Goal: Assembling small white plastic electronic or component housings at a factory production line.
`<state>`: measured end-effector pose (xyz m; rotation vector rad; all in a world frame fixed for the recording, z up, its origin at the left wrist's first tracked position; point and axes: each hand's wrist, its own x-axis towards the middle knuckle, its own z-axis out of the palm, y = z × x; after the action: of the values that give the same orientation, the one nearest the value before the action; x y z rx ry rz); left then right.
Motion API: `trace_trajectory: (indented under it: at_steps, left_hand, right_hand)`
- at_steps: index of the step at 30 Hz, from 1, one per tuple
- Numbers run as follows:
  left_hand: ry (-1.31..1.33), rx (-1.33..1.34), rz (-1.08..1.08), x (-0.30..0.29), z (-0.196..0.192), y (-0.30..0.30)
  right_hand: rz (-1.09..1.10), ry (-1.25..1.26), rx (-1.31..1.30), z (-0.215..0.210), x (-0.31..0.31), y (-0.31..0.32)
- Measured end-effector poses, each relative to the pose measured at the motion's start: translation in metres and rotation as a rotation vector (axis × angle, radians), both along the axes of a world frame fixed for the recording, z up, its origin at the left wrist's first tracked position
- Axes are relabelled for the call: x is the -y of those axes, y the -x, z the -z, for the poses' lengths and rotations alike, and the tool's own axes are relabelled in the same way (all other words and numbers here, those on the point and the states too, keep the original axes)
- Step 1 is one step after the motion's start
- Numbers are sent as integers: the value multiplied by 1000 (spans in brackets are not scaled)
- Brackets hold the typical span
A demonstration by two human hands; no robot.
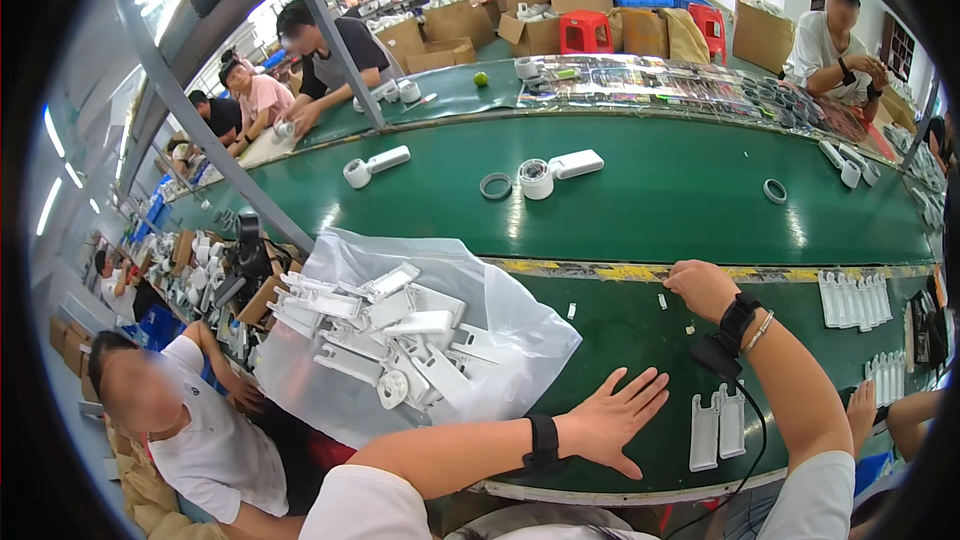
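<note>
My left hand lies with its fingers spread over the green work table, holding nothing. Near the table's far edge, by the yellow-and-black tape, my right hand has its fingers drawn together. What they hold, if anything, I cannot make out. A small white piece lies just below those fingertips, and another small white piece sits farther left. Two white plastic casing halves stand side by side between my forearms. To the left, a clear plastic bag holds a heap of white plastic parts.
Beyond the table runs a green conveyor belt carrying white handheld fans and grey rings. Rows of white casings lie at the right. A co-worker sits at the left; a neighbour's hand rests at the right edge.
</note>
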<state>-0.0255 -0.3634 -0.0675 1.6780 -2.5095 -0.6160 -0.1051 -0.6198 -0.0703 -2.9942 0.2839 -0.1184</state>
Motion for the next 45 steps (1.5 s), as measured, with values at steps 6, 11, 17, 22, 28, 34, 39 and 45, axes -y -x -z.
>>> trace_trajectory:
  at_steps: [6,11,17,22,28,34,39,45]
  left_hand:
    - [-32,25,9,6,-7,2]
    - [-35,73,2,4,-5,0]
    - [-49,71,8,4,-4,3]
    - [-29,82,-7,1,-6,2]
    - [-23,90,-5,4,-4,4]
    - [-15,82,1,2,-2,2]
    - [2,45,19,2,3,1]
    - [6,37,19,3,3,-1]
  right_hand:
    - [73,-26,31,-31,-7,7]
    - [38,-166,379,-75,-41,41]
    - [121,-490,400,-111,-91,113]
    - [160,-571,536,-99,-117,140]
    - [404,-630,524,-67,-125,166]
    - [569,-675,541,-40,-134,185]
    - [530,-709,566,-22,-132,197]
    - [460,-509,513,-39,-142,185]
